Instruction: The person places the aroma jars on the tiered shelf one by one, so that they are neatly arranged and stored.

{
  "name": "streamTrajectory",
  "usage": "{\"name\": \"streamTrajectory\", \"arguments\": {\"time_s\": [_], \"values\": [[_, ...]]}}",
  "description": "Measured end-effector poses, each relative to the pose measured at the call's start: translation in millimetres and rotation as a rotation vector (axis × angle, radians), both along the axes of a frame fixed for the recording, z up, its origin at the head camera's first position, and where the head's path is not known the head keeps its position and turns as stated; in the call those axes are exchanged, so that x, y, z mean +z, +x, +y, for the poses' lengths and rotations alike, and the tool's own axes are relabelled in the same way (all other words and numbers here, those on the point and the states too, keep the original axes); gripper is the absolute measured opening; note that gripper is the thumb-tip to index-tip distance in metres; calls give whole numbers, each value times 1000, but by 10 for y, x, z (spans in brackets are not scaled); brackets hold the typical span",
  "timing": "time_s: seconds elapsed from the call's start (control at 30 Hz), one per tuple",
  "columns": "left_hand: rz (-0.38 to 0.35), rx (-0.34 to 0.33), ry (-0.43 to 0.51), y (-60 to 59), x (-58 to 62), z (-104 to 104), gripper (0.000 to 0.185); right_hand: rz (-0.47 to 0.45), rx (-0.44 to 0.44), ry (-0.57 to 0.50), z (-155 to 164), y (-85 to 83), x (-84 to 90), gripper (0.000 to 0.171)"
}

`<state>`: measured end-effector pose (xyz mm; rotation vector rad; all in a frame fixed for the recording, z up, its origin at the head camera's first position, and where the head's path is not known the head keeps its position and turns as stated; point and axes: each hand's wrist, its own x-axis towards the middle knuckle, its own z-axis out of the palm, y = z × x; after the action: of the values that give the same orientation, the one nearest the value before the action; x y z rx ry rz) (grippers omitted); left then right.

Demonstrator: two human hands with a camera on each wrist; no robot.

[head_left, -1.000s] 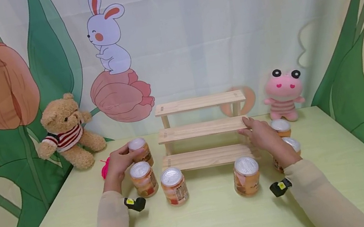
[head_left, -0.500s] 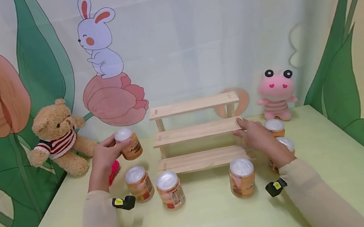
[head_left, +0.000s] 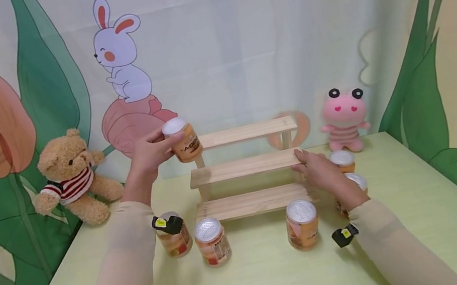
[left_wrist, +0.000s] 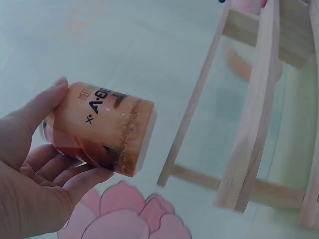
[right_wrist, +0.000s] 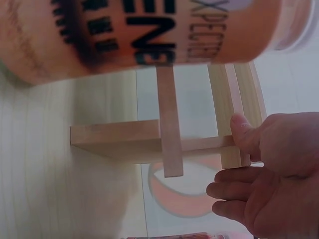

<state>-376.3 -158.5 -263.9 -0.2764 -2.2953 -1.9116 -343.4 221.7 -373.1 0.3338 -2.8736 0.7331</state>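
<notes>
**Orange jar held aloft beside wooden rack**

Orange jar (head_left: 183, 142) with a white lid sits tilted in the left hand (head_left: 147, 155), raised off the table (head_left: 262, 279) at the left end of the top shelf of the three-tier wooden rack (head_left: 247, 165). Thumb and fingers (left_wrist: 46, 102) curl round the jar's sides — a firm hold, seen closely from the left wrist. The right hand (head_left: 322, 173) rests against the right end of the middle shelf, thumb on the board's edge, fingers (right_wrist: 234, 190) loosely bent and gripping nothing. Three more jars (head_left: 212, 241) stand on the table near the rack's front, two others (head_left: 344, 160) behind the right hand. A teddy bear (head_left: 68, 179) sits far left — a pink plush frog (head_left: 345, 118) far right.
</notes>
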Motion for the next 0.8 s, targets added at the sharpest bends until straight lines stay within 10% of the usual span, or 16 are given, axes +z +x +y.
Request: {"name": "streamTrajectory", "arguments": {"time_s": [0.3, 0.8], "values": [[-66, 38, 73, -203, 73, 518, 54, 28, 21, 28, 8, 2, 18, 54], [-102, 70, 95, -382, 19, 793, 56, 120, 6, 30, 49, 4, 21, 48]]}}
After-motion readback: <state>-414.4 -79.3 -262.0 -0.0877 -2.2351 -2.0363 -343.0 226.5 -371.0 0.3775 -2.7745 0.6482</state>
